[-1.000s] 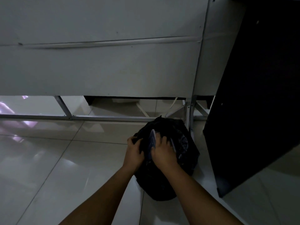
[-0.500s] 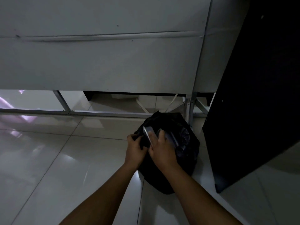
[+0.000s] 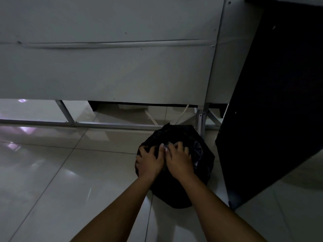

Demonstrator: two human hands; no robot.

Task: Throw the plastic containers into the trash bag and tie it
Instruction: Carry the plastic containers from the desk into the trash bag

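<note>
Since half a second ago, both hands have sunk lower onto the bag and the pale container edge that stood up between them is nearly out of sight.

Risks, largest first:
- Trash bag (image 3: 176,186), black, sits on the floor just beside the frame leg and the dark panel. Its mouth looks still untied; if the hands let go, the loose plastic could slump open.
- Thin film over hard container corners may tear under the downward push.
- Left hand (image 3: 148,161) rests fingers spread on the bag's left shoulder, pressing it. Right hand (image 3: 180,160) curls over the top with fingertips tucked into the plastic; whether it pinches the bag or the container (image 3: 166,148) beneath, the view cannot tell. Only a small pale glint shows there.

Surface and room:
- Glossy tiled floor (image 3: 52,180), pale, catching reflections; the bag could slide on it.
- Large grey panel (image 3: 104,67) on a metal frame (image 3: 87,124) behind.
- Dark panel (image 3: 279,102) leaning at right.
- Dim light throughout.
</note>
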